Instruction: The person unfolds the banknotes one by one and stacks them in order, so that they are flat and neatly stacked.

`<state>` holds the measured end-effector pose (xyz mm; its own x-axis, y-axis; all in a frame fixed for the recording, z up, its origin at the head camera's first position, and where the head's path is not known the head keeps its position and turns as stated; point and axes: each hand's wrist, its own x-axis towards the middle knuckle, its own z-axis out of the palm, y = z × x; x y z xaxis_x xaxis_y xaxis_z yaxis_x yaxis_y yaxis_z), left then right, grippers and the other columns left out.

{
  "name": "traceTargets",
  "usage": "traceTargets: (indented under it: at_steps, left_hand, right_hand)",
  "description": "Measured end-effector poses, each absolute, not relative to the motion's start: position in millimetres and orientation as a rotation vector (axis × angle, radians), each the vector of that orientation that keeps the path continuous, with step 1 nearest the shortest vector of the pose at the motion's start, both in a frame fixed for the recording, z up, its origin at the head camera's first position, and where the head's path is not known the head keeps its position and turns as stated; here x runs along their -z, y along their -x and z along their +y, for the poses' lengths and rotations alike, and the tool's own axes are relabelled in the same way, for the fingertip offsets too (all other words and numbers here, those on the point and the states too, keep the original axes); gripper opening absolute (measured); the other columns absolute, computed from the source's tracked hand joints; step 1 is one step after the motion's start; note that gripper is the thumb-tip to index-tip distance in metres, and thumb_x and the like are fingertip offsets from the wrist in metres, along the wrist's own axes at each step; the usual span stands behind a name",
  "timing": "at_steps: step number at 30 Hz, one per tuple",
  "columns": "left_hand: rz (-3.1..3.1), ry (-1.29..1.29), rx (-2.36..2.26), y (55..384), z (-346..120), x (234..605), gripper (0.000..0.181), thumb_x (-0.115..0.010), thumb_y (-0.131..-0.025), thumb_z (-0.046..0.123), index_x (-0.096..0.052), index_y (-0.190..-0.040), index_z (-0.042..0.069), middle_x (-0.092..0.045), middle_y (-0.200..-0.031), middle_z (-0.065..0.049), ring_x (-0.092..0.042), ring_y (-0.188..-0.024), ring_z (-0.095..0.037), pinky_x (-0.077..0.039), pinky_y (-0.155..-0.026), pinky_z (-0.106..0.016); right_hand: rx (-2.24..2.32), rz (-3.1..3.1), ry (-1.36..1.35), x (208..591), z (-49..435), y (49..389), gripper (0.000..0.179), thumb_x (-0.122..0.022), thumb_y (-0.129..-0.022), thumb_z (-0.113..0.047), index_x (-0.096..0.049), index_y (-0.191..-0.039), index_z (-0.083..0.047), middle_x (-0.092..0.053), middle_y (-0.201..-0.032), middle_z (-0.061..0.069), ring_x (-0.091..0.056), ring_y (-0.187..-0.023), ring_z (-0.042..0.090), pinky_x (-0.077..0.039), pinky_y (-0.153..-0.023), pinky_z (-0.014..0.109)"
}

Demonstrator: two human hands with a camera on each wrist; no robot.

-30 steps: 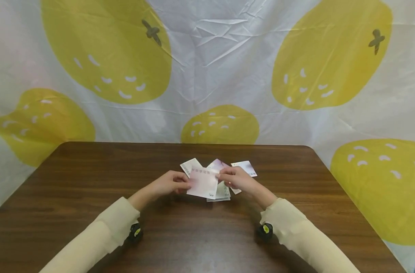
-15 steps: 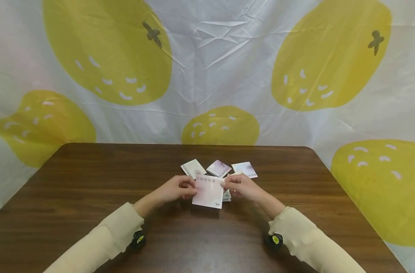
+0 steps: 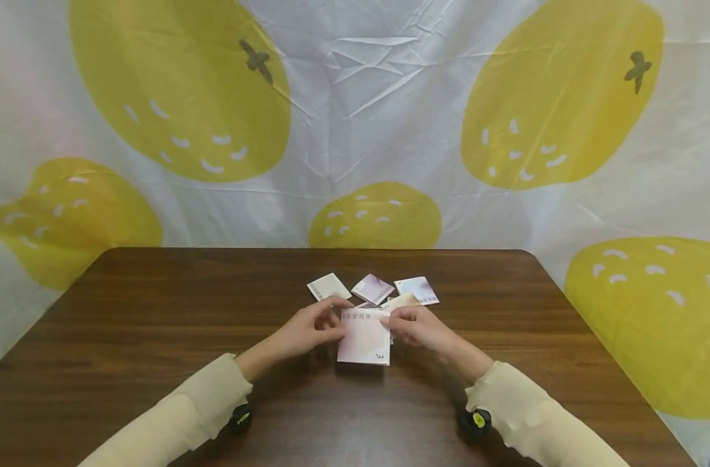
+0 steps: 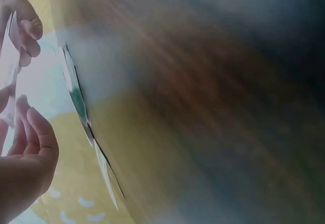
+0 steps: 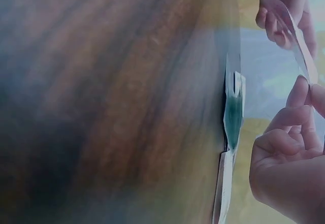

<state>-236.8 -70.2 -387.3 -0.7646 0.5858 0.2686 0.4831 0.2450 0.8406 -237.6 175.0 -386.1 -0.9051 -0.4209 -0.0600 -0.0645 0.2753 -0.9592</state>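
Observation:
Both hands hold a pale pink square paper card (image 3: pixel 363 340) above the table, in the middle of the head view. Small dark characters run along its top edge, and a dark mark sits at its lower right corner. My left hand (image 3: pixel 308 331) pinches the left side, its index finger reaching to the top corner. At the upper right edge, my right hand (image 3: pixel 421 327) grips the card between thumb and fingers. Seen from the right wrist, the card (image 5: pixel 299 43) stands edge-on between the two hands.
Behind the held card lie a cream card (image 3: pixel 329 287), a purple card (image 3: pixel 373 289) and a pale blue card (image 3: pixel 417 290) on the brown wooden table (image 3: pixel 185 305). A yellowish card (image 3: pixel 402 301) is partly covered. A lemon-print cloth (image 3: pixel 378 117) hangs at the back.
Both hands have drawn the pink card nearer to the body and a little to the right, off the pile. The card has turned straighter. The back cards have stayed put.

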Motion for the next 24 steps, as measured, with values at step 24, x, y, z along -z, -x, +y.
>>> traceTargets:
  at_steps: [24]
  left_hand:
    - [2.138, -0.890, -1.632, 236.0, -70.6, 387.4, 0.019, -0.051, -0.089, 0.013, -0.059, -0.098, -0.002, -0.058, -0.083, -0.005, -0.051, -0.067, -0.017, -0.044, -0.057, -0.032]
  right_hand:
    - [1.761, 2.120, 0.414, 391.4, 187.8, 218.9, 0.018, -0.053, -0.088, -0.017, -0.057, -0.072, -0.009, -0.036, -0.054, -0.005, -0.030, -0.045, 0.005, -0.024, -0.041, 0.018]
